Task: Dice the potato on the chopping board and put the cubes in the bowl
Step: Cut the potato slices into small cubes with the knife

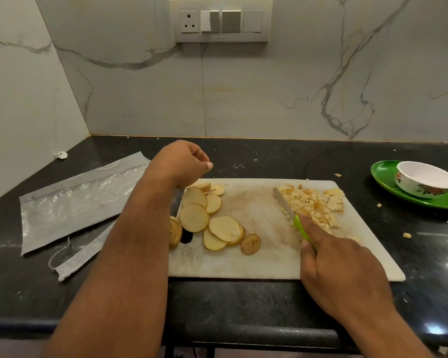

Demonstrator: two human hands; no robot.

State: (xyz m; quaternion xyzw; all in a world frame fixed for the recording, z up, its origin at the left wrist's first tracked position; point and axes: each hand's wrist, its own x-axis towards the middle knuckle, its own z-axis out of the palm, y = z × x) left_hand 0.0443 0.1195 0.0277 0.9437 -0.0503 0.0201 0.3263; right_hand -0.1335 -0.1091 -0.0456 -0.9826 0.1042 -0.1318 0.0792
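A white chopping board [259, 259] lies on the black counter. Several round potato slices [210, 218] are spread over its left part. A heap of diced potato cubes [313, 202] sits at its far right. My right hand [339, 270] grips a green-handled knife [289, 211], forefinger along the handle, with the blade lying against the left side of the cubes. My left hand [184, 164] hovers above the board's far left corner, fingers loosely curled, nothing visible in it. A white flowered bowl [424, 180] stands to the right, off the board; no cubes show in it.
The bowl sits on a green plate [388, 187]. A clear plastic bag [78, 195] and a face mask [83, 254] lie left of the board. Stray potato bits [407, 235] dot the counter on the right. A crumpled scrap [60, 155] sits by the left wall.
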